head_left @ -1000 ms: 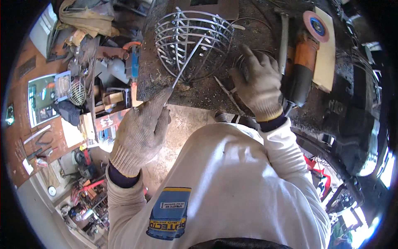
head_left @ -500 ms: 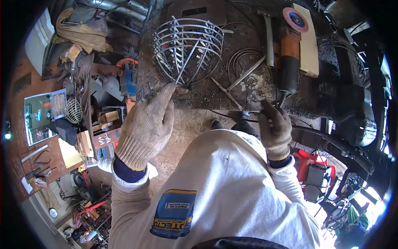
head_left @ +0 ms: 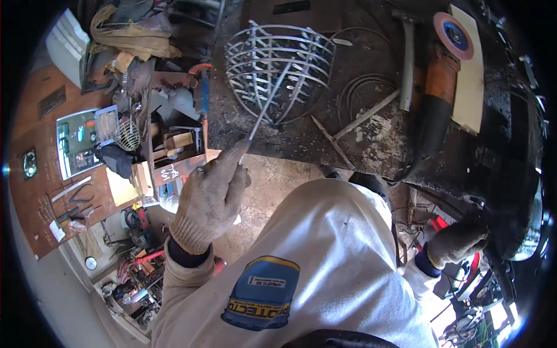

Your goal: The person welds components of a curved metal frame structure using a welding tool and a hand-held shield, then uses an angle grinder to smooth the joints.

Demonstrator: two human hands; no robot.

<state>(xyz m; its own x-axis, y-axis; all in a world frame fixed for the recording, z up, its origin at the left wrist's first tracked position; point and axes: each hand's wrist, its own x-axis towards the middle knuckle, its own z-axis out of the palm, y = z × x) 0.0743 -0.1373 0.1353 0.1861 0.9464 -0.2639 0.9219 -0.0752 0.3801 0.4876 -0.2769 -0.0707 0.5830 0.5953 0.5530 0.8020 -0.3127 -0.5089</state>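
Observation:
My left hand (head_left: 210, 200), in a tan knitted glove, is closed on a thin metal rod (head_left: 264, 113). The rod slants up and away, its far end over a basket-like cage of curved metal bars (head_left: 278, 72) on the dark bench. I cannot tell whether the rod touches the cage. My right hand (head_left: 458, 240), in the same kind of glove, is out at the right below the bench. Its fingers curl in at the edge of a dark curved shell (head_left: 513, 203), partly lost in shadow; what they grip is unclear.
On the bench (head_left: 272, 142) lie a chipping hammer (head_left: 362, 120), a hammer (head_left: 407, 69), coiled wire (head_left: 354, 90) and an angle grinder (head_left: 442, 81) with a flap disc beside a pale board (head_left: 469, 95). A brown table (head_left: 43, 203) with tools stands left.
My right hand has moved from beside the grinder rightward and down to the dark shell. My left hand still holds the rod. The whole view has shifted, moving the bench rightward in it.

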